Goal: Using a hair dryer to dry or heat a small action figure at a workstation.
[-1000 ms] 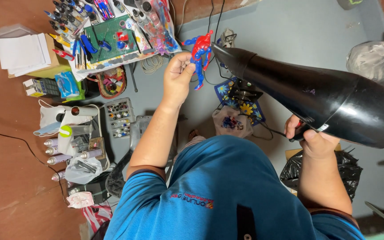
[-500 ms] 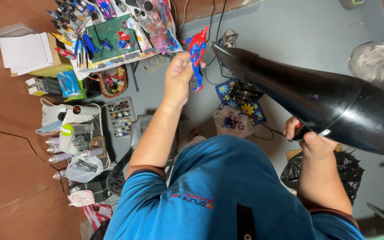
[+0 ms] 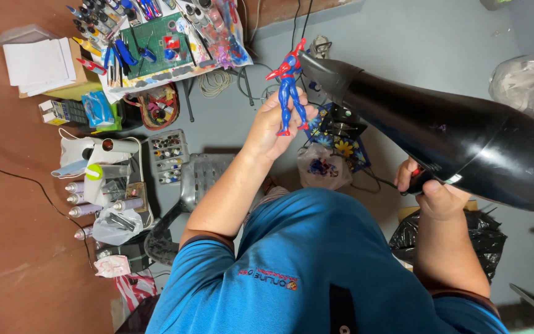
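The left hand (image 3: 273, 127) gripped the red-and-blue action figure (image 3: 288, 86) by its legs just at the nozzle of the black hair dryer (image 3: 446, 133) clenched in the right hand (image 3: 431, 188), and I judged steady aim with fingers kept clear would serve best.

1 figure (image 3: 288, 86), 1 dryer (image 3: 458, 136), 2 hands (image 3: 273, 127)
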